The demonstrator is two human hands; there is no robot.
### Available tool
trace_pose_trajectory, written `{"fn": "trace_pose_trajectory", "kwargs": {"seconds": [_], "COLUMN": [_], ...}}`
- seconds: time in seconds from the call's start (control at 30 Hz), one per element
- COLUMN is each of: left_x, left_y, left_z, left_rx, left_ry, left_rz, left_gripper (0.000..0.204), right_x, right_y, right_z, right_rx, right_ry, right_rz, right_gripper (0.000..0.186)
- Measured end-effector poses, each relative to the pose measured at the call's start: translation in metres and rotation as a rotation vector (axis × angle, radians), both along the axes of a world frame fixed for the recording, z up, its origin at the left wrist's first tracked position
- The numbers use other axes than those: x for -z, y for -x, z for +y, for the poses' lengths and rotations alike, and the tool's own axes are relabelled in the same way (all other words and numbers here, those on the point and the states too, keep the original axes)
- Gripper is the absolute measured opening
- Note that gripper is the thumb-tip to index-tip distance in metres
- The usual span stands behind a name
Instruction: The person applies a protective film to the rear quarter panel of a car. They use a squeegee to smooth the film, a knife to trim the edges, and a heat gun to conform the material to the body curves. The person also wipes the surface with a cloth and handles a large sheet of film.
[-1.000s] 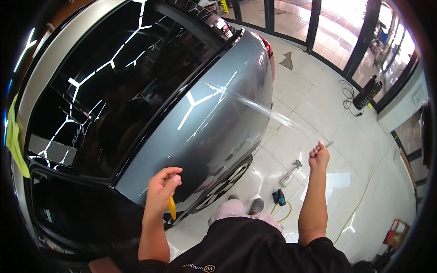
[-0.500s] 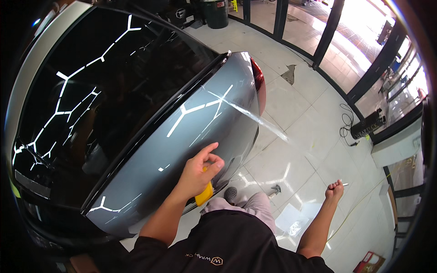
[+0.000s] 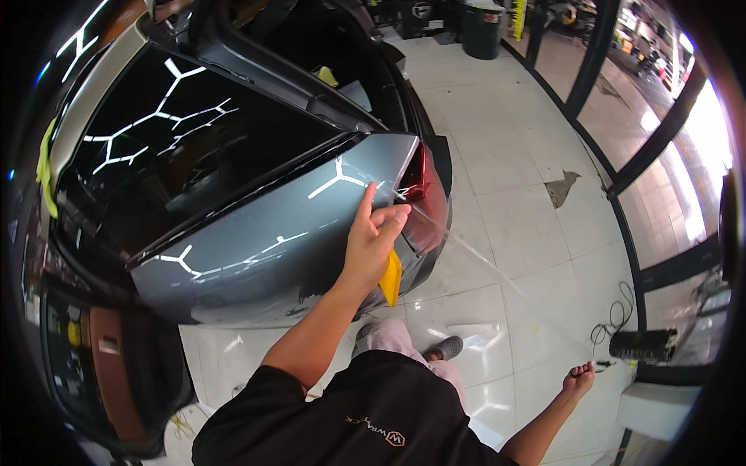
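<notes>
Gray car, glossy under reflected light tubes, stands on white floor tiles, a clear film strip stretching from near its taillight to the right hand, clenched on the far end. Index finger extended, the left hand grasps a yellow squeegee.

Yellow tool in left hand, blue-grey car panel beside it, whitish translucent strip toward right hand
</notes>
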State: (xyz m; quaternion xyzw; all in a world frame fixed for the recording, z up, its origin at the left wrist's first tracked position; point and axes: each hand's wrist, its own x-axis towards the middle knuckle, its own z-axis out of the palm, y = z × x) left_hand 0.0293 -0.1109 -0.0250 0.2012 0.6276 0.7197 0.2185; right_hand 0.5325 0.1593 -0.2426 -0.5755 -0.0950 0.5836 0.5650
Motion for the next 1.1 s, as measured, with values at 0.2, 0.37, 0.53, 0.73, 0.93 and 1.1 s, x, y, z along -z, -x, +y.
{"fn": "trace_pose_trajectory", "kwargs": {"seconds": [0.2,0.37,0.53,0.73,0.93,1.1], "left_x": [0.018,0.033,0.051,0.079,0.163,0.332], "left_y": [-0.008,-0.010,-0.005,-0.003,-0.038,-0.115], "left_z": [0.061,0.100,0.136,0.180,0.226,0.154], "left_rx": [-0.124,-0.138,-0.180,-0.189,0.116,0.352], "left_ry": [-0.057,0.102,0.056,0.181,0.650,1.278], "left_rz": [0.075,0.236,0.105,0.136,0.295,0.445], "left_gripper": [0.082,0.073,0.049,0.036,0.030,0.026], "right_x": [-0.007,0.003,-0.001,-0.010,0.028,0.022], "right_y": [0.000,0.004,0.009,0.010,0.007,0.038], "right_z": [0.102,0.163,0.202,0.255,0.331,0.393], "right_rx": [-0.146,-0.203,-0.255,-0.285,-0.551,-0.878], "right_ry": [-0.064,-0.053,-0.059,-0.034,-0.070,-0.008], "right_rz": [-0.006,-0.017,-0.049,-0.066,0.039,-0.037], "right_gripper": [0.016,0.019,0.013,0.018,0.009,0.031]}}
